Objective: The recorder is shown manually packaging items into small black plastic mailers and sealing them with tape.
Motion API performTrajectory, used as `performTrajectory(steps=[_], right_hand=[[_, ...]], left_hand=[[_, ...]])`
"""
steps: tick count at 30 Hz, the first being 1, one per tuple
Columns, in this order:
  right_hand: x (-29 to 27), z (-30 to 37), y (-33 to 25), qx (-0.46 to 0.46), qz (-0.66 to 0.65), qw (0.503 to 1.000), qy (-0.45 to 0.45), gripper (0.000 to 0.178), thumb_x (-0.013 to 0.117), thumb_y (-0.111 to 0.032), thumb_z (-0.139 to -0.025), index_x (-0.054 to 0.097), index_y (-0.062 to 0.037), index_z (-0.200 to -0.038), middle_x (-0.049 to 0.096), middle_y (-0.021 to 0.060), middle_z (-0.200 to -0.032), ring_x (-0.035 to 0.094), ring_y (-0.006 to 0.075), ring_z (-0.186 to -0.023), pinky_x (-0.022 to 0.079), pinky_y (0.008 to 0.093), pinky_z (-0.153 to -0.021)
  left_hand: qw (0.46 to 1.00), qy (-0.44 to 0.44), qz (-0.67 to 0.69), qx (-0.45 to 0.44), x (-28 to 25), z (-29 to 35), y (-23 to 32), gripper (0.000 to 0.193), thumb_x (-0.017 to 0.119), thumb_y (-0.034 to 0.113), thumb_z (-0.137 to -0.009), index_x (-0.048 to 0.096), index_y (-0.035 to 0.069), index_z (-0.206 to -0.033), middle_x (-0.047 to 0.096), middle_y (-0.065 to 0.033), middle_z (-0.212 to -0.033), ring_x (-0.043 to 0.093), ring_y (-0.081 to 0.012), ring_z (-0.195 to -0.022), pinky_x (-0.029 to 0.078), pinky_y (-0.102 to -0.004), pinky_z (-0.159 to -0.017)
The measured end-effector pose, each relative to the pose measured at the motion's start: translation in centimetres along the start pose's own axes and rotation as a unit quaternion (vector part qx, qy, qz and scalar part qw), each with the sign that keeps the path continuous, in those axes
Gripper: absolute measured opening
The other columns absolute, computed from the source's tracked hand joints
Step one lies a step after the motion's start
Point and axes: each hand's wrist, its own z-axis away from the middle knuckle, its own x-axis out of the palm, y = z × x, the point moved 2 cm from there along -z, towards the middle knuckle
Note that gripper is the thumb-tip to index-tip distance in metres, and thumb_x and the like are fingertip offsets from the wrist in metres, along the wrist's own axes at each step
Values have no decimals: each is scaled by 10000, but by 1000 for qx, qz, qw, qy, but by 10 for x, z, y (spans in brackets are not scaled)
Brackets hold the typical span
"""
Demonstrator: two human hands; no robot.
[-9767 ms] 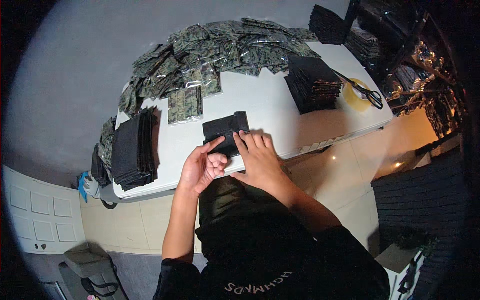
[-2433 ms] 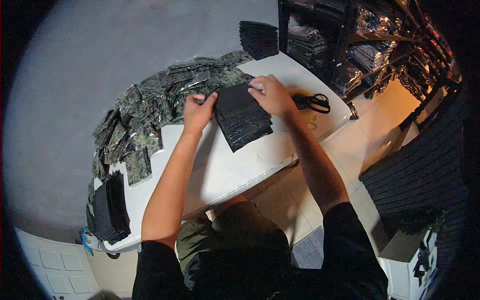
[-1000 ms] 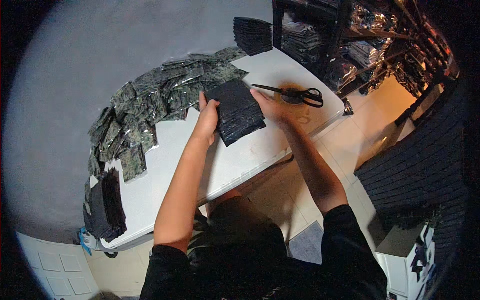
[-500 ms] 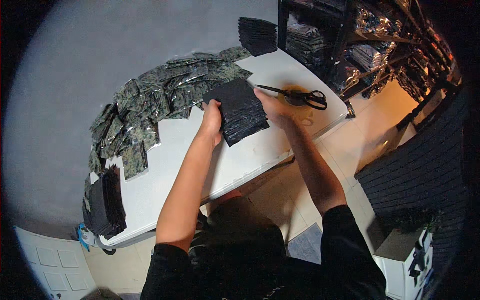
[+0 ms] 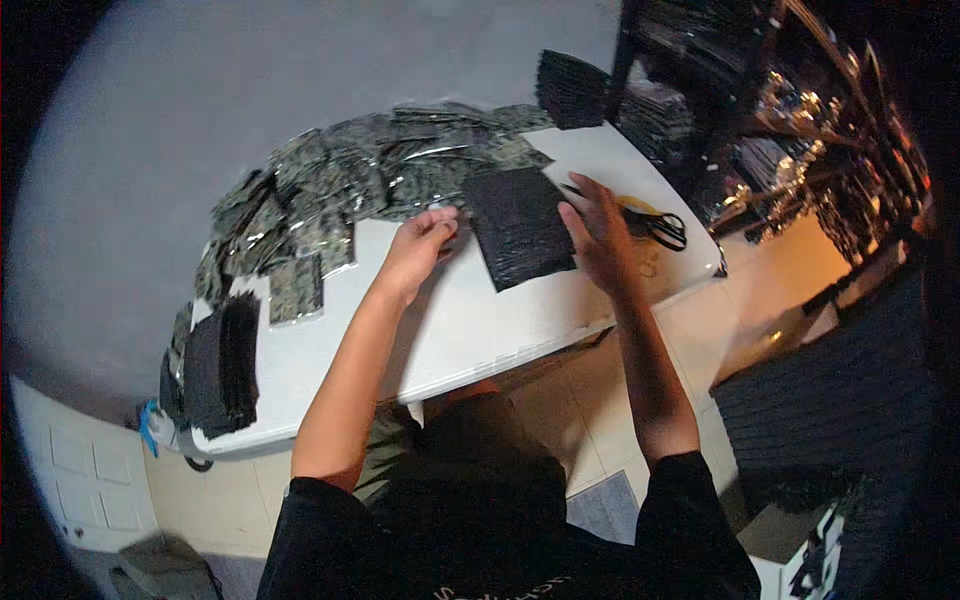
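A squared stack of flat black fabric pieces (image 5: 520, 228) lies on the white table (image 5: 440, 340), in front of a heap of camouflage-patterned packets. My left hand (image 5: 422, 252) is just left of the stack and apart from it. Its fingers are bent in toward the thumb; whatever they may hold is too small to make out. At the stack's right edge is my right hand (image 5: 600, 238), fingers apart and holding nothing. Black-handled scissors (image 5: 665, 230) lie beyond my right hand, their blades mostly hidden behind it. A yellowish round thing (image 5: 637, 205) shows beside them.
Camouflage packets in clear plastic (image 5: 340, 175) spread along the wall side. One black stack (image 5: 222, 365) sits at the table's left end, another (image 5: 572, 90) at the far corner. A loaded dark rack (image 5: 745, 130) stands at the right. A white door (image 5: 90, 470) is lower left.
The black stack has gone from between my two hands to lying on the table. My left hand has let go and drawn away leftward; my right hand has opened beside it. The view has shifted.
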Motion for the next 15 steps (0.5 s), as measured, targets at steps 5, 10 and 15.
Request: performTrajectory(steps=[5, 10, 15], right_hand=[[14, 35, -59, -51, -32, 998, -11, 196, 784, -176, -1021, 727, -30, -1139, 765, 149, -1084, 746, 243, -952, 604, 363, -842], [83, 82, -115, 80, -87, 953, -278, 193, 814, -144, -1008, 674, -51, -912, 750, 50, -821, 669, 104, -716, 539, 288, -671], [186, 101, -165, 85, -256, 890, -367, 224, 843, -199, -996, 735, -25, -1086, 765, 66, -933, 724, 141, -869, 578, 320, -763]], left_hand=[[996, 54, -11, 66, -57, 87, -14, 127, 677, 81, -1092, 740, -29, -1089, 720, -61, -802, 680, -106, -653, 580, -279, -609], [967, 223, -81, 91, -142, 150, -53, 332, 714, 169, -1096, 621, 30, -808, 580, 26, -657, 518, -49, -594, 409, -259, -548], [927, 345, -52, 133, -195, 177, -99, 393, 700, 195, -1097, 605, 38, -750, 532, 57, -675, 439, -39, -660, 351, -273, -592]])
